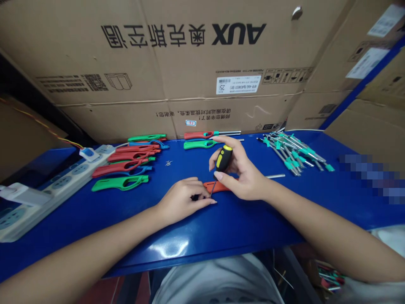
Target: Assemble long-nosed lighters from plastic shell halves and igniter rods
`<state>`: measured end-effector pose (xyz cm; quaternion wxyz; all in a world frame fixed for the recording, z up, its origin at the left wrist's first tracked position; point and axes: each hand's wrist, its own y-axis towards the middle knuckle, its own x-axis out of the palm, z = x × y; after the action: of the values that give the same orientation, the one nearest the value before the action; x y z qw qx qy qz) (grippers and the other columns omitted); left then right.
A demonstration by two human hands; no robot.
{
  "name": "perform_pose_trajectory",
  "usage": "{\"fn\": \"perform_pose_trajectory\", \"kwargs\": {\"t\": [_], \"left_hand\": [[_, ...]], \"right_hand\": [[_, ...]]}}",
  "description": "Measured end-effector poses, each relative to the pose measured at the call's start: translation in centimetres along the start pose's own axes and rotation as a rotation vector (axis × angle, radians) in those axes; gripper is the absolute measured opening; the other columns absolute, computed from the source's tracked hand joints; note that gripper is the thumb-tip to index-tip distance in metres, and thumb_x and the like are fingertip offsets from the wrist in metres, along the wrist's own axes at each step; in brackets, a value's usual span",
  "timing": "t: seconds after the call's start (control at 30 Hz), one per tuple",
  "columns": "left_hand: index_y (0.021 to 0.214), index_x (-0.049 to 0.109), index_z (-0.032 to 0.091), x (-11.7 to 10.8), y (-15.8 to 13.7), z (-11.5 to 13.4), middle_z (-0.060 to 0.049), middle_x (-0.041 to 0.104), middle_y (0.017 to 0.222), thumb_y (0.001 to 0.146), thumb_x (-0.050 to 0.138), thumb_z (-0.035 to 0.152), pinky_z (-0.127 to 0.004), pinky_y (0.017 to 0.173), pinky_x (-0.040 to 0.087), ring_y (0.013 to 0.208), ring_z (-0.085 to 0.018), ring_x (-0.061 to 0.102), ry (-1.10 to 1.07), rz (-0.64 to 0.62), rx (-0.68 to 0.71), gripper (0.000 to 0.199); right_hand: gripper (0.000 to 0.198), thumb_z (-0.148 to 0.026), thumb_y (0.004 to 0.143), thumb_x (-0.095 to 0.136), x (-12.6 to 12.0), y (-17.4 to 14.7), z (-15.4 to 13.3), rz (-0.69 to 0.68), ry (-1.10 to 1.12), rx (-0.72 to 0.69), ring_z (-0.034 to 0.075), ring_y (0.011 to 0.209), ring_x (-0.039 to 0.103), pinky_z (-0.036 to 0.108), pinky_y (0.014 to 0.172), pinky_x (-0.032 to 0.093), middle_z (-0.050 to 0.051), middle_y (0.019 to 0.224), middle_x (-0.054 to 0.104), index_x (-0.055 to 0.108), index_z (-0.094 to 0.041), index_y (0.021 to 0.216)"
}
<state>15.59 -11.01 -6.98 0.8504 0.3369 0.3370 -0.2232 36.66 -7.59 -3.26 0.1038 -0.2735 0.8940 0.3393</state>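
Count: one screwdriver point(224, 158), one orange-red lighter point(222, 187), plus one red lighter point(193, 135) and one green lighter point(193, 145) at the back of the blue table point(240, 226). At left, overlapped casings point(120, 170); at right, piled metal tubes point(295, 153); between, tiny screws point(169, 163): exact numbers unreadable. Orange-red lighter: flat on the table before the body, handle partly covered, nozzle point(276, 176) pointing right. Left hand point(184, 197): low, curled, gripping the handle end. Right hand point(243, 175): raised, clasped around the screwdriver, shaft slanted down to the handle.
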Motion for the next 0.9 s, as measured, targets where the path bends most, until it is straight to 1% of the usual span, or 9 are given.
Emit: {"fn": "perform_pose_trajectory", "kwargs": {"t": [0.07, 0.1, 0.17, 0.23, 0.3, 0.47, 0.6, 0.7, 0.9], "left_hand": [[0.079, 0.074, 0.017, -0.2, 0.1, 0.1, 0.000, 0.071, 0.073, 0.088, 0.075, 0.029, -0.024, 0.067, 0.045, 0.069, -0.013, 0.061, -0.004, 0.016, -0.006, 0.015], [0.080, 0.074, 0.017, -0.3, 0.1, 0.1, 0.000, 0.070, 0.072, 0.088, 0.075, 0.029, -0.024, 0.066, 0.045, 0.068, -0.012, 0.059, -0.013, 0.033, -0.018, 0.014], [0.090, 0.075, 0.018, -0.5, 0.1, 0.2, 0.001, 0.066, 0.072, 0.087, 0.076, 0.030, -0.023, 0.063, 0.044, 0.065, -0.011, 0.056, -0.034, 0.080, -0.059, 0.013], [0.103, 0.074, 0.019, -0.7, 0.2, 0.2, 0.001, 0.063, 0.076, 0.084, 0.079, 0.032, -0.023, 0.061, 0.044, 0.064, -0.011, 0.053, -0.039, 0.127, -0.108, 0.024], [0.110, 0.073, 0.020, -0.9, 0.3, 0.1, 0.001, 0.060, 0.080, 0.082, 0.080, 0.033, -0.023, 0.061, 0.043, 0.064, -0.010, 0.050, -0.036, 0.152, -0.140, 0.032], [0.101, 0.076, 0.020, -0.7, 0.4, -0.3, 0.000, 0.059, 0.080, 0.085, 0.077, 0.030, -0.023, 0.058, 0.041, 0.062, -0.009, 0.046, -0.082, 0.163, -0.163, 0.019], [0.092, 0.078, 0.020, -0.5, 0.3, -0.3, -0.001, 0.061, 0.080, 0.087, 0.075, 0.028, -0.023, 0.056, 0.039, 0.063, -0.009, 0.048, -0.127, 0.181, -0.151, 0.010], [0.088, 0.079, 0.019, -0.3, 0.2, -0.4, -0.001, 0.060, 0.078, 0.087, 0.075, 0.030, -0.023, 0.055, 0.039, 0.062, -0.009, 0.049, -0.156, 0.196, -0.158, 0.011], [0.086, 0.080, 0.019, 0.2, 0.2, -0.5, -0.001, 0.058, 0.077, 0.085, 0.077, 0.033, -0.023, 0.053, 0.038, 0.060, -0.009, 0.048, -0.271, 0.209, -0.221, 0.014]], "right_hand": [[0.062, -0.029, 0.095, 0.060, 0.0, 0.0, -0.2, -0.037, 0.041, -0.002, 0.017, 0.084, 0.061, 0.032, 0.069, 0.057, 0.004, 0.100, 0.059, 0.026, -0.031, 0.147], [0.061, -0.029, 0.095, 0.060, -0.1, 0.0, -0.2, -0.021, 0.054, 0.003, 0.016, 0.083, 0.061, 0.032, 0.069, 0.057, 0.003, 0.098, 0.058, 0.026, -0.031, 0.147], [0.059, -0.031, 0.095, 0.060, -0.2, 0.1, -0.3, 0.056, 0.063, 0.042, 0.016, 0.080, 0.061, 0.032, 0.069, 0.057, 0.002, 0.093, 0.058, 0.028, -0.031, 0.145], [0.060, -0.037, 0.094, 0.062, -0.3, 0.3, -0.4, 0.149, 0.061, 0.101, 0.017, 0.078, 0.063, 0.032, 0.066, 0.057, 0.002, 0.091, 0.058, 0.028, -0.032, 0.144], [0.063, -0.043, 0.092, 0.065, -0.5, 0.6, -0.5, 0.229, 0.072, 0.151, 0.018, 0.076, 0.064, 0.032, 0.063, 0.057, 0.002, 0.089, 0.059, 0.028, -0.033, 0.142], [0.067, -0.047, 0.085, 0.072, -0.7, 1.2, -0.6, 0.326, 0.156, 0.158, 0.017, 0.071, 0.063, 0.031, 0.059, 0.056, 0.000, 0.085, 0.059, 0.031, -0.032, 0.136], [0.069, -0.050, 0.083, 0.074, -0.6, 1.3, -0.5, 0.338, 0.147, 0.177, 0.017, 0.071, 0.063, 0.031, 0.058, 0.056, 0.000, 0.085, 0.060, 0.032, -0.031, 0.135], [0.070, -0.051, 0.084, 0.073, -0.6, 1.2, -0.3, 0.329, 0.132, 0.180, 0.017, 0.072, 0.064, 0.031, 0.059, 0.057, 0.000, 0.086, 0.060, 0.031, -0.031, 0.136], [0.080, -0.044, 0.086, 0.073, -0.6, 0.8, -0.2, 0.238, 0.125, 0.175, 0.015, 0.065, 0.065, 0.029, 0.053, 0.056, 0.002, 0.092, 0.065, 0.024, -0.034, 0.148]]}}
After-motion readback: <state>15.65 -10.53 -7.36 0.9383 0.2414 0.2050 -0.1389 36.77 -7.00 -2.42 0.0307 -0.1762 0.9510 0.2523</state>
